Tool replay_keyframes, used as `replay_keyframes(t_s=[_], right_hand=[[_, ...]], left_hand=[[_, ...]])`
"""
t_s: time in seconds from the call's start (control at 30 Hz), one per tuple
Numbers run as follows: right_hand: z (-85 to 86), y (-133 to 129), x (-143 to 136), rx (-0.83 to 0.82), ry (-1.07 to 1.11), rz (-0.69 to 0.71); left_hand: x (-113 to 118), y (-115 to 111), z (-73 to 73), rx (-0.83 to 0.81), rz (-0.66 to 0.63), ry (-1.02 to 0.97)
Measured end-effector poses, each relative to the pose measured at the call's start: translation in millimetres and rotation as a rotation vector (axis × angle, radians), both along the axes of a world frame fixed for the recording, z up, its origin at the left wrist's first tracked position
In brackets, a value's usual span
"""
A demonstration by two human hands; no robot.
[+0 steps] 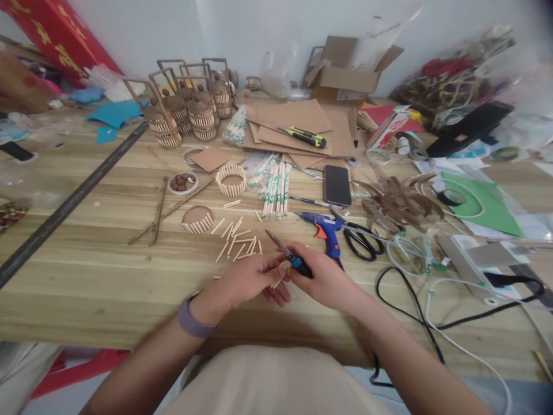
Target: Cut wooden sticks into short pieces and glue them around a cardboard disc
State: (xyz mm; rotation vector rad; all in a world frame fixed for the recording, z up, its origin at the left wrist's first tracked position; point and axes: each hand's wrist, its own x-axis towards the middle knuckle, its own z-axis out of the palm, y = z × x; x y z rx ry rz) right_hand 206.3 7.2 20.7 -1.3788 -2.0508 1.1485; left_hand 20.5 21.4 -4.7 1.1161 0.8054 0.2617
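My right hand [317, 276] is closed around a knife-like tool [298, 262] with a blue and black handle, its pointed metal end angled up and left. Close beside it, my left hand [254, 279] pinches short wooden sticks [280, 278], partly hidden by the fingers. Beyond the hands lie several loose short sticks [235, 239]. A cardboard disc [197, 219] has sticks standing along its near edge only. Farther back, a second disc carries a full ring of sticks [231, 180].
A blue glue gun [326, 227], black-handled scissors [363, 239] and a phone [337, 185] lie to the right. Paper-wrapped chopsticks [276, 187], a bowl of brown balls [184, 183], a yellow utility knife [305, 136] and lantern-like stick models [203, 120] lie farther back. Cables [415, 311] cross the right side.
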Motion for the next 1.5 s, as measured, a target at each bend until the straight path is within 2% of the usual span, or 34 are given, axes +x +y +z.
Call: replay_keyframes(t_s=[0.2, 0.37, 0.5, 0.7, 0.87, 0.97, 1.07, 1.13, 1.23, 1.33, 1.5], right_hand=[[-1.1, -0.5, 0.8, 0.007, 0.011, 0.012], [-12.9, -5.1, 0.9, 0.261, 0.042, -0.142], [-18.5, -12.2, -5.3, 0.327, -0.045, -0.187], [-23.3, -15.2, -12.9, 0.408, -0.124, -0.201], [-26.5, -15.5, -11.6, 0.448, -0.112, -0.188], [-17.0, -18.4, -5.2, 0.34, -0.077, -0.21], [1.4, -21.7, 10.4, 0.038, -0.085, -0.218], [13.0, -23.7, 24.1, -0.175, -0.098, -0.145], [21.6, -26.6, 41.7, -0.391, -0.079, -0.06], [20.0, -28.7, 48.6, -0.502, -0.052, -0.065], [15.6, -25.3, 40.1, -0.571, 0.031, -0.053]], left_hand=[[0.6, 1.2, 4.3, -0.089, -0.002, -0.012], [2.3, -0.4, 2.0, -0.088, 0.189, -0.007], [8.7, -1.1, 1.0, -0.099, 0.348, -0.073], [19.8, -3.9, -1.5, -0.078, 0.426, -0.175], [20.6, -6.5, -1.3, -0.004, 0.454, -0.162], [15.5, -6.1, 2.4, 0.035, 0.394, -0.114], [7.4, -4.9, 6.5, 0.028, 0.332, -0.045], [2.2, -4.6, 8.2, 0.019, 0.313, -0.006], [-2.3, -5.4, 10.1, 0.024, 0.293, 0.018], [-2.7, -7.1, 12.8, 0.053, 0.251, 0.026], [0.2, -10.4, 16.7, 0.067, 0.16, 0.009]])
